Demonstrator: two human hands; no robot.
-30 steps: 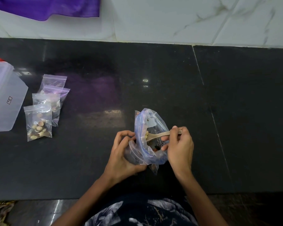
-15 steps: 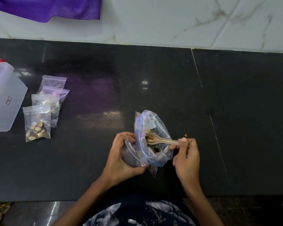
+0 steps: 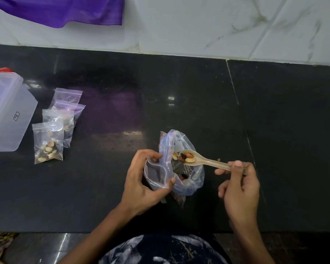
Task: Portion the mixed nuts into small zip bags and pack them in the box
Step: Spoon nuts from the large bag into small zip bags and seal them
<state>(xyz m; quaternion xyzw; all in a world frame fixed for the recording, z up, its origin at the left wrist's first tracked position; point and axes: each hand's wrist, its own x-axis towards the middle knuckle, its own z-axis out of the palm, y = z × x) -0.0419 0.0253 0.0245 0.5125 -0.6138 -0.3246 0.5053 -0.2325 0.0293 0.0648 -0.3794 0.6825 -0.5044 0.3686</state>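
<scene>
My left hand (image 3: pixel 141 180) pinches a small clear zip bag (image 3: pixel 156 174) held open against the big bag of mixed nuts (image 3: pixel 187 180) on the black counter. My right hand (image 3: pixel 238 183) grips the handle of a beige plastic spoon (image 3: pixel 204 160); its bowl, loaded with a few nuts, hovers over the big bag's mouth. At the left lie several small zip bags (image 3: pixel 63 119); the nearest filled bag (image 3: pixel 48 143) holds nuts. A translucent plastic box (image 3: pixel 10 119) with a red lid edge stands at the far left.
One loose nut crumb (image 3: pixel 219 159) lies on the counter beside the spoon handle. A white marble wall with a purple cloth (image 3: pixel 65 10) hanging on it backs the counter. The counter's front edge (image 3: pixel 160 232) runs just before my body.
My right hand has drawn the spoon out of the big bag to the right and lifted it, now loaded with nuts. My left hand has kept its hold on the bags.
</scene>
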